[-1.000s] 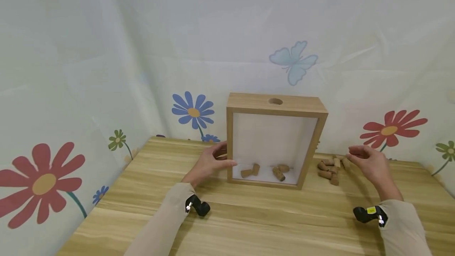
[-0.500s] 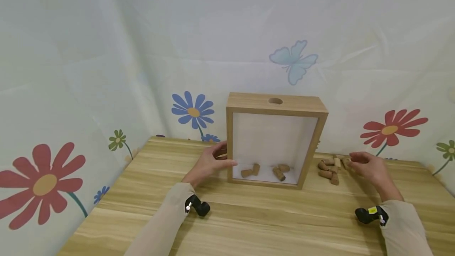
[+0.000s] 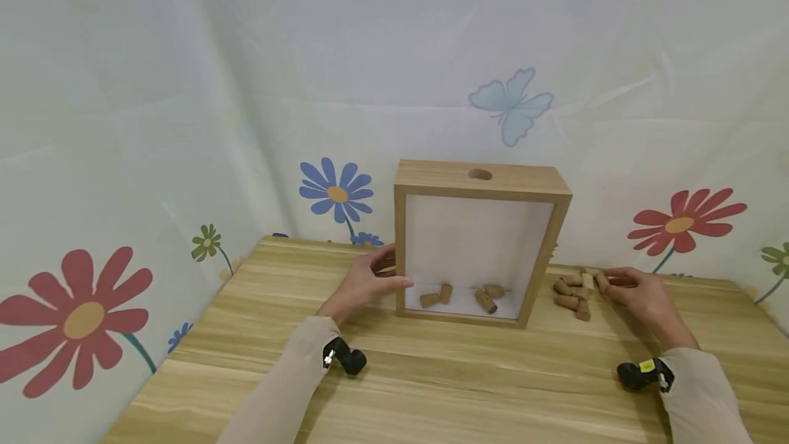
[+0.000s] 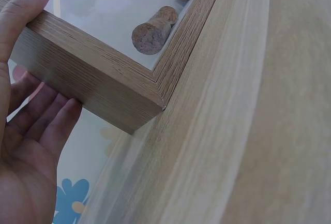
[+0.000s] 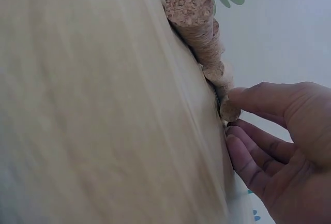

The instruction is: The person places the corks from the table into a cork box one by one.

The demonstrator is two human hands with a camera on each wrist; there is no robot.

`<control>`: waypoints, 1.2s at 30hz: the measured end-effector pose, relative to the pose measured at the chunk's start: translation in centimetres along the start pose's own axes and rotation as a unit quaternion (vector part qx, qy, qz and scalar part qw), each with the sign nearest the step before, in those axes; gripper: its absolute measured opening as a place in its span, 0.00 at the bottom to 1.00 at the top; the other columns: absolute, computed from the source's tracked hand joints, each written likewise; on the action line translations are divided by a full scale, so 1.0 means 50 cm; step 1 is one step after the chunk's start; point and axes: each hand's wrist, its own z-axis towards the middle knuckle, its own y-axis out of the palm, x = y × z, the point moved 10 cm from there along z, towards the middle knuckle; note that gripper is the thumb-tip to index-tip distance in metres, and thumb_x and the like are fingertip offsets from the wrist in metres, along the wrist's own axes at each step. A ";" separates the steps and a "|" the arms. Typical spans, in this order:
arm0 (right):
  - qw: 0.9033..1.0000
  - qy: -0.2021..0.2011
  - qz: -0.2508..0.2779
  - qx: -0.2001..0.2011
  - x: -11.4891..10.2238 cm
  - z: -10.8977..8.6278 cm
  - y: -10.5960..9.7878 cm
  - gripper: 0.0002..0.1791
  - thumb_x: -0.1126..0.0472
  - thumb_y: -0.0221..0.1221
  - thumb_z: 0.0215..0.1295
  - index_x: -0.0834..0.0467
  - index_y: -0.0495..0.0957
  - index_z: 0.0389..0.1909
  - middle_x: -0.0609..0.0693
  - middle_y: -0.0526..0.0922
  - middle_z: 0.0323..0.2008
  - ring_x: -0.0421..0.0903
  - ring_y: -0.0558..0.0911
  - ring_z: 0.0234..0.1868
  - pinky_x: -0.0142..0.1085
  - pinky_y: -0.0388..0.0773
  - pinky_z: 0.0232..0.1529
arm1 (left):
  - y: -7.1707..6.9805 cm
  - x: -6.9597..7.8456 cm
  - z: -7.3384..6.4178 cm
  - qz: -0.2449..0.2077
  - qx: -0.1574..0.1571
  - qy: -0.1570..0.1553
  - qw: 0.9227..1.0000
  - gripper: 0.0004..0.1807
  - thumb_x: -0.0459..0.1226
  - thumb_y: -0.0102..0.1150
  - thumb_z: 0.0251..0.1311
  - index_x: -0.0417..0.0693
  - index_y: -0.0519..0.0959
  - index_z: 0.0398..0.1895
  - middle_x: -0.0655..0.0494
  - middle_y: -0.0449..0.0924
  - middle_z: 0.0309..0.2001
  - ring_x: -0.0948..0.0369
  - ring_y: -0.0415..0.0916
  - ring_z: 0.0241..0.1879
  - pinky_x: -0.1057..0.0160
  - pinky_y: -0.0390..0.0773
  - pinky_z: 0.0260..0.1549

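A wooden shadow box (image 3: 483, 187) with a clear front stands upright on the table, a round hole in its top. Inside lie several wine corks (image 3: 485, 301). My left hand (image 3: 366, 281) grips the box's left side, its thumb on the front and its fingers curled behind, as the left wrist view shows. To the right of the box, my right hand (image 3: 644, 297) pinches a cork (image 5: 230, 111) between thumb and fingers at the right edge of a loose pile of corks (image 3: 568, 301). That cork rests low against the table, partly covered by the thumb.
The wood-grain table (image 3: 462, 382) runs back to a pale cloth backdrop (image 3: 370, 53) printed with flowers and a butterfly. A black wrist camera (image 3: 345, 356) sits on the left sleeve, another black wrist camera (image 3: 641, 374) on the right.
My right hand has lowered slightly onto the rightmost cork of the pile and closed its thumb and fingers around it. The left hand keeps its hold on the box.
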 end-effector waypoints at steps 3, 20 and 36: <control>1.000 -0.003 -0.001 0.000 -0.003 0.003 0.001 0.22 0.64 0.63 0.75 0.78 0.75 0.59 0.78 0.82 0.50 0.73 0.82 0.51 0.28 0.76 0.34 | -0.004 0.001 -0.002 0.001 0.003 0.002 1.000 0.47 0.40 0.81 0.59 0.40 0.67 0.79 0.44 0.76 0.69 0.46 0.76 0.67 0.55 0.78 0.65; 0.998 0.053 0.025 -0.002 -0.002 0.008 -0.012 0.21 0.67 0.64 0.73 0.79 0.69 0.54 0.71 0.80 0.42 0.53 0.80 0.39 0.27 0.75 0.30 | -0.013 0.001 -0.004 0.001 0.003 -0.003 1.000 0.47 0.38 0.79 0.61 0.39 0.65 0.80 0.41 0.76 0.69 0.45 0.76 0.67 0.54 0.79 0.65; 0.992 0.025 0.088 0.083 -0.076 -0.009 -0.076 0.27 0.55 0.62 0.78 0.73 0.75 0.65 0.55 0.85 0.46 0.20 0.74 0.35 0.18 0.76 0.33 | -0.001 -0.005 0.002 -0.001 0.004 0.002 1.000 0.46 0.40 0.81 0.58 0.42 0.68 0.78 0.47 0.77 0.68 0.48 0.77 0.66 0.55 0.78 0.65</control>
